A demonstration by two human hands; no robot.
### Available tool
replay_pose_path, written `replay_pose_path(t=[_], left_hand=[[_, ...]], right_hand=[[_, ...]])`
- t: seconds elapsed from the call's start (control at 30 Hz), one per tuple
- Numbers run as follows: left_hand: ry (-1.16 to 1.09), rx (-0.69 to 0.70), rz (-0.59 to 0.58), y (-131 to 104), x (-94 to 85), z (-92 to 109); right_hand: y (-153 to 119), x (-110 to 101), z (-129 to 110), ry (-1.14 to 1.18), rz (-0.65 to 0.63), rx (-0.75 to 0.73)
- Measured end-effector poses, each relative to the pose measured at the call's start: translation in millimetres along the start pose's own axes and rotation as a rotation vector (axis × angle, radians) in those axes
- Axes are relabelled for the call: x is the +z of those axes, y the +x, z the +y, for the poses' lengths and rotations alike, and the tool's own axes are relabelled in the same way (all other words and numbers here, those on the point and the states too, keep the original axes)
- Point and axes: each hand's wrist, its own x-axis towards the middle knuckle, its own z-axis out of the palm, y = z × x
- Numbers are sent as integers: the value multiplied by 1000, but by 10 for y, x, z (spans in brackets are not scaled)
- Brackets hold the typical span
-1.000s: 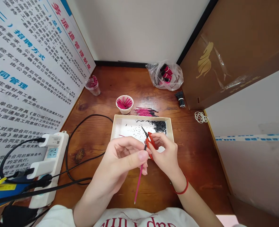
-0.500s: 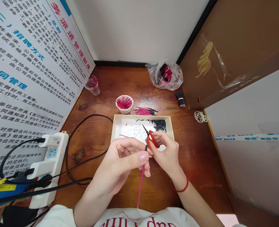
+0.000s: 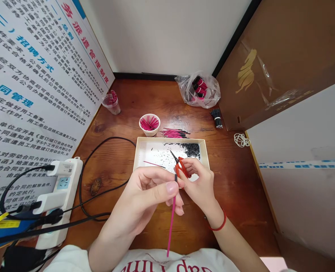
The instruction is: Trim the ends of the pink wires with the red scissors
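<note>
My left hand [image 3: 153, 192] pinches a thin pink wire [image 3: 171, 226] between thumb and fingers. The wire's short black end [image 3: 176, 177] sticks up past the thumb, and its pink length hangs down toward my shirt. Close beside it, my right hand [image 3: 198, 181] grips small orange-handled scissors [image 3: 181, 168], their narrow dark blades pointing up and left over the tray. Under both hands lies a shallow white tray [image 3: 136, 151] with a heap of black bits [image 3: 191, 150] at its back right. One more pink wire [image 3: 153, 164] rests inside the tray.
Behind the tray stand a white cup of pink wires [image 3: 149, 132] and a loose pile of pink-black wires [image 3: 174, 133]. Farther off are a clear cup [image 3: 112, 105], a plastic bag [image 3: 184, 90], a black bundle [image 3: 217, 118] and white bands [image 3: 241, 140]. Cables and a power strip [image 3: 59, 200] lie left.
The pink wire's lower end has swung slightly right. The scissors have tilted a little to the left in my right hand. Both hands otherwise stay nearly in place.
</note>
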Motion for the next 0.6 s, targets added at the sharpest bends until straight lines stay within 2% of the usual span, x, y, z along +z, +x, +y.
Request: replay_pose_path(t=[0.33,0.6], left_hand=[[19,2,17,4,-1,-5],[41,47,-22,-8,6,-19]], right_hand=[[0,-1,1,12,-3,-9],[5,3,7,14,7,-33]])
